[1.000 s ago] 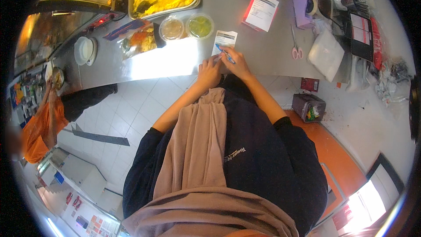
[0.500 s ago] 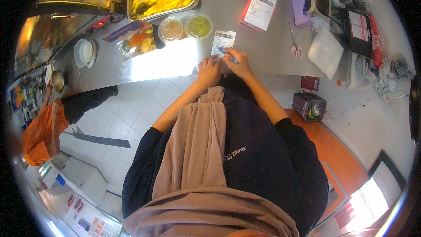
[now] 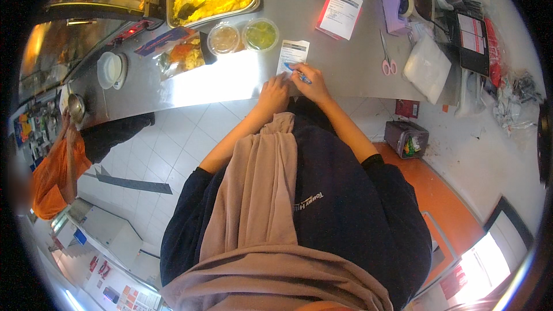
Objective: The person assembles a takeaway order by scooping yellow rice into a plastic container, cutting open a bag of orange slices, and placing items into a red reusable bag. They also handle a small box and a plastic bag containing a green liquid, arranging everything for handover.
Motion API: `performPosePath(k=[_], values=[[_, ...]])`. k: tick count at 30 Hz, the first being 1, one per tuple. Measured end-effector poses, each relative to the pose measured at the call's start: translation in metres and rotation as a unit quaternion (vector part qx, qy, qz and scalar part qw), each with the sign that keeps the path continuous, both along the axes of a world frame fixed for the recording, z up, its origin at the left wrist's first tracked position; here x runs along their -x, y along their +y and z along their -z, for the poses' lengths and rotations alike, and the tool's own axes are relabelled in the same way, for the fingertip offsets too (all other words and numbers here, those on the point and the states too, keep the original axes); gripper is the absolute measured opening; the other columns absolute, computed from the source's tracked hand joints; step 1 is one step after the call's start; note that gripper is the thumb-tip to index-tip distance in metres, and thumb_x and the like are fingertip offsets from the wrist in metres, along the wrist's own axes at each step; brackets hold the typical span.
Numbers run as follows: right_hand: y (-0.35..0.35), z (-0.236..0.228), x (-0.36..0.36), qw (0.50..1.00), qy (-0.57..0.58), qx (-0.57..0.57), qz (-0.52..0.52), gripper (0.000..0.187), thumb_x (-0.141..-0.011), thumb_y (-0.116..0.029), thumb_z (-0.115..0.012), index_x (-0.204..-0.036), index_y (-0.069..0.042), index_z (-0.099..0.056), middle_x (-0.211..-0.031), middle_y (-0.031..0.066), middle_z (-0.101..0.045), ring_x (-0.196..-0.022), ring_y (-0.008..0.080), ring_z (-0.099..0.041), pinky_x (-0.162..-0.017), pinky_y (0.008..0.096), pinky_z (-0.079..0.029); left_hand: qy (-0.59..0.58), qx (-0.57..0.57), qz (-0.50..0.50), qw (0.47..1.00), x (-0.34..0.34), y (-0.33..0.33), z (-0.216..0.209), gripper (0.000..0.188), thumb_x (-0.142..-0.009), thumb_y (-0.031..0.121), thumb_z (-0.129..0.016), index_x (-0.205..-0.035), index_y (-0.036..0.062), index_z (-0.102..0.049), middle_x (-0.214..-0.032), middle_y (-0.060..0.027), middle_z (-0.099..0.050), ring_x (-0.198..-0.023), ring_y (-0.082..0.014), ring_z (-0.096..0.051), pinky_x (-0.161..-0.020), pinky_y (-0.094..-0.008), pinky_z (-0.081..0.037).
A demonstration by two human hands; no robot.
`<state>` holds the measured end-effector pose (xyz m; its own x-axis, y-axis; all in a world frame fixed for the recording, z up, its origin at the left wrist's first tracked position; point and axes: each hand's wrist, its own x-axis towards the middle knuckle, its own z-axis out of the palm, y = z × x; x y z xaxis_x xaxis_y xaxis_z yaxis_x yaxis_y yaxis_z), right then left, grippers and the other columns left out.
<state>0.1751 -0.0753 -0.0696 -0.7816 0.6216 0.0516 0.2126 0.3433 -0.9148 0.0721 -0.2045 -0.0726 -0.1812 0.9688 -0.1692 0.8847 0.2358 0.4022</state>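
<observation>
Scarcely any change over the last second: right hand [image 3: 311,82] pinching a blue pen [image 3: 305,78] over the lower part of the paper slip [image 3: 294,51], near the front edge of the tabletop [image 3: 358,68], so pen work seems to continue in one spot. Left hand [image 3: 273,94] at the slip's lower end, fingers bunched; cannot tell whether it grips. Slip's foot hidden by fingers; pen-tip contact too small to make out.
</observation>
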Motion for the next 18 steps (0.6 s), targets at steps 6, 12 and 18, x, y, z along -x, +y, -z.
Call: performPosePath(k=[6, 12, 18], values=[[0.001, -0.012, -0.003, 0.994, -0.049, 0.098, 0.008, 0.022, -0.081, -0.013, -0.056, -0.099, -0.002, -0.062, -0.092, 0.0181, -0.064, -0.081, 0.0295, -0.064, -0.072, 0.0366, -0.049, -0.012, -0.109, -0.035, 0.993, -0.001, 0.000, -0.001, 0.030, -0.070, 0.010, -0.055, -0.098, 0.0016, -0.059, -0.110, -0.0200, -0.049, -0.099, -0.0331, -0.050, -0.077, -0.0396, -0.044], [0.002, 0.002, -0.013, 0.997, -0.036, -0.010, -0.068, 0.019, -0.083, -0.010, -0.056, -0.099, 0.000, -0.061, -0.085, 0.0156, -0.066, -0.075, 0.0253, -0.066, -0.076, 0.0334, -0.049, -0.016, -0.019, 0.000, 1.000, 0.005, 0.000, 0.002, 0.038, -0.077, 0.016, -0.055, -0.113, 0.0055, -0.054, -0.099, -0.0195, -0.049, -0.095, -0.0336, -0.052, -0.082, -0.0395, -0.046], [0.013, -0.004, 0.000, 0.951, -0.113, -0.274, -0.088, 0.053, -0.076, -0.003, -0.054, -0.128, -0.011, -0.045, -0.123, 0.0140, -0.050, -0.117, 0.0312, -0.046, -0.103, 0.0432, -0.030, 0.010, -0.092, 0.000, 0.996, 0.003, -0.001, 0.009, 0.030, -0.071, 0.007, -0.053, -0.100, 0.0021, -0.058, -0.092, -0.0163, -0.051, -0.088, -0.0321, -0.052, -0.075, -0.0389, -0.045]])
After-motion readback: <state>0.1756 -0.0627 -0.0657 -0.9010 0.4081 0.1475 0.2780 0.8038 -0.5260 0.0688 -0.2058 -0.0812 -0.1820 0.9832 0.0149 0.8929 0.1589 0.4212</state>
